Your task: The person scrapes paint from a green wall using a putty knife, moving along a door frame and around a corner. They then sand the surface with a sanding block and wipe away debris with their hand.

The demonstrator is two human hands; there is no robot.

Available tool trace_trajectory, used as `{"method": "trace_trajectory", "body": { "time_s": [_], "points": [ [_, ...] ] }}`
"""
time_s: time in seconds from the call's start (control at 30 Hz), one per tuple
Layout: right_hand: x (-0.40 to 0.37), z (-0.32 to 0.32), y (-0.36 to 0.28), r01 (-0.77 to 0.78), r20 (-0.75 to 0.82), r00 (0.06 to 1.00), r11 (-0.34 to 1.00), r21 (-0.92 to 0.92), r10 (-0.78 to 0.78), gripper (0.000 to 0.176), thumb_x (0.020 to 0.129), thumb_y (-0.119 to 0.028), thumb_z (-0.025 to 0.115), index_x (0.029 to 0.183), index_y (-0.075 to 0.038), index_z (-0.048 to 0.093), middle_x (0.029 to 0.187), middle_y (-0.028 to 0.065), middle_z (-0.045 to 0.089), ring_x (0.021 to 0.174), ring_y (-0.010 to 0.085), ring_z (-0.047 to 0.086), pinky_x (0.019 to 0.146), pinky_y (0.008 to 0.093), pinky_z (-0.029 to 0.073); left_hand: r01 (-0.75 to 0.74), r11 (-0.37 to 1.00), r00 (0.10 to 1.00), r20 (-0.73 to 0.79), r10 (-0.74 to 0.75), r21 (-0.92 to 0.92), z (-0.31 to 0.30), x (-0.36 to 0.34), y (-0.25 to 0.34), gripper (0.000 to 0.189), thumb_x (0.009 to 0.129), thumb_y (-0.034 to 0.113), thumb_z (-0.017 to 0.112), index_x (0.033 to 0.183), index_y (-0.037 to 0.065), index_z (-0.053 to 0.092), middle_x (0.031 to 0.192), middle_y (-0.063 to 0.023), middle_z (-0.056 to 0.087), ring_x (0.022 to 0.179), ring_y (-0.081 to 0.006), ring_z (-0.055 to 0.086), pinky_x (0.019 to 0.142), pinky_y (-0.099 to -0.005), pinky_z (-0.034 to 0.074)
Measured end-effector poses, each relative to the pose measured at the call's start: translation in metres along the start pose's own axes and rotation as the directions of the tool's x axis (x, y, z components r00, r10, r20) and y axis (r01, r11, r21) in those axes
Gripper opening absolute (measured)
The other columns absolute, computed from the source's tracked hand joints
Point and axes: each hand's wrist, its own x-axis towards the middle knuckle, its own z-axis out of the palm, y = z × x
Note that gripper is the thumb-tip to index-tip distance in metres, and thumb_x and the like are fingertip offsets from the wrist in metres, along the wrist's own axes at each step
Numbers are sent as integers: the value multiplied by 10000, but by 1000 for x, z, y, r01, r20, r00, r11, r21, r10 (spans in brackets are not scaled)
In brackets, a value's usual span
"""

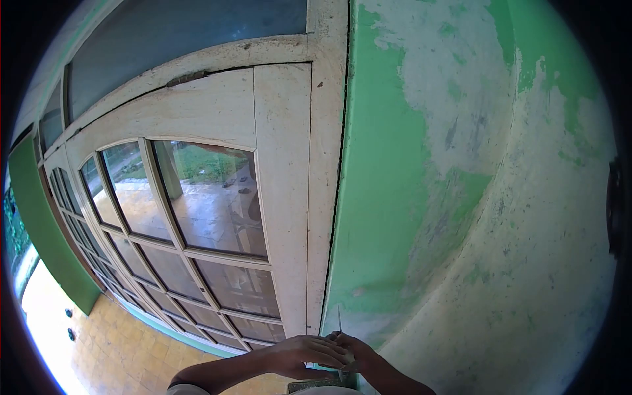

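My right hand is closed at the lower middle of the head view, low in front of the green wall. A thin, pale, narrow blade sticks up out of it, seen edge-on; its exact kind and its handle are hidden by the fingers. From the left, my left hand reaches across with its fingers stretched out and thumb apart. Its fingertips lie against the right hand, near a pale bit I cannot make out.
Green paint is worn to pale patches on the wall, which meets another patchy wall at right. A white door with glass panes stands at left. Below lie yellow floor tiles; a dark object sits beneath my hands.
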Motion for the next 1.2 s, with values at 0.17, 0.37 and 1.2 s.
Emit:
{"method": "trace_trajectory", "body": {
  "time_s": [0.17, 0.37, 1.2],
  "points": [
    [-2, -7, -8, -113, 118, 987, 994, -5, 113, 88, 827, -87, 507, 915, -83, 505, 841, 96, 567, 743, 256, 597, 668, 430, 534, -17, 982, 979, 202, -22, 190, 1, -3, -4, 279, 769, 99, 648, 1037, 32, 604, 1128, -122, 596, 1078, -288, 556, 911, -389, 454],
    [-9, -13, -8, 9, 73, 997, 997, -71, -4, 63, 851, -104, 520, 910, -124, 508, 705, 39, 531, 547, 158, 520, 540, 354, 466, -128, 908, 954, 301, 2, 399, -11, 18, 3, 405, 775, 85, 575, 1178, 59, 544, 1244, -105, 533, 1125, -278, 531, 939, -382, 446],
    [-68, -123, 7, 317, -182, 938, 943, 105, -295, 160, 867, -136, 524, 729, -147, 445, 568, -39, 387, 472, 100, 398, 529, 306, 393, 272, -50, 947, -258, 192, 961, -118, 214, -6, 1069, 620, 584, 681, 1439, 126, 170, 1431, -257, 185, 1306, -430, 211, 1029, -541, 230]
  ]
}}
